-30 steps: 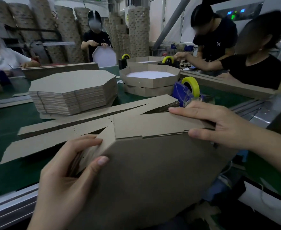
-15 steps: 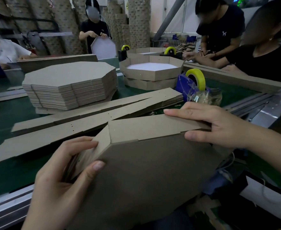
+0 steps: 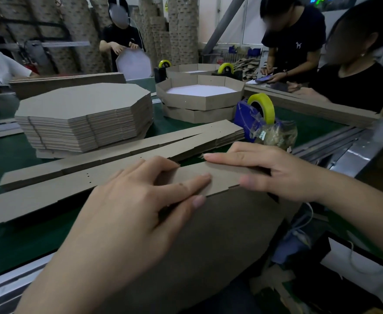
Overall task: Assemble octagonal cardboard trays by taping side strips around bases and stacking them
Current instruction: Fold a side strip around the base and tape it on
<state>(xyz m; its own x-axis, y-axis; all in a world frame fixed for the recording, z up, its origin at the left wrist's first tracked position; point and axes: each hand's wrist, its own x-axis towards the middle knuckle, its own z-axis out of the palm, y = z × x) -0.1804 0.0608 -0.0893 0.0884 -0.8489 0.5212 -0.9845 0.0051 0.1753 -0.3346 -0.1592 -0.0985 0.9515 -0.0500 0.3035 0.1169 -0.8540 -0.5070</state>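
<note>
- Head camera looks down on the left hand [image 3: 129, 214]. Its fingers [image 3: 186, 184] lie straight and flat on a brown cardboard side strip [image 3: 224, 177] and press on it. The thumb tip rests just below the strip's near edge, on the board beneath.
- The right hand [image 3: 281, 175] pinches this strip at its other end, with the forefinger stretched along the far edge and the thumb on the near face. The other fingers are hidden behind the card.
- The strip is folded over the upper edge of a large brown octagonal cardboard base [image 3: 220, 241], which tilts from the table's edge down toward the person.
- Just beyond the hands, long brown loose strips [image 3: 109, 164] lie flat and overlapping on the green table top [image 3: 2, 155].
- Behind them on the left stands a tall stack of flat octagonal boards [image 3: 84, 114].
- At the centre sit two finished octagonal trays [image 3: 199, 100], one on the other. The upper one shows a white floor.
- Near the trays on the right, a yellow tape roll [image 3: 261, 105] sits on a blue dispenser [image 3: 244, 118], with a crumpled clear bag [image 3: 276, 134] just beside it.
- A metal rail [image 3: 9, 284] runs along the table's near edge.
- Other people work round the table. One at the far end holds a white octagonal panel [image 3: 133, 63].
</note>
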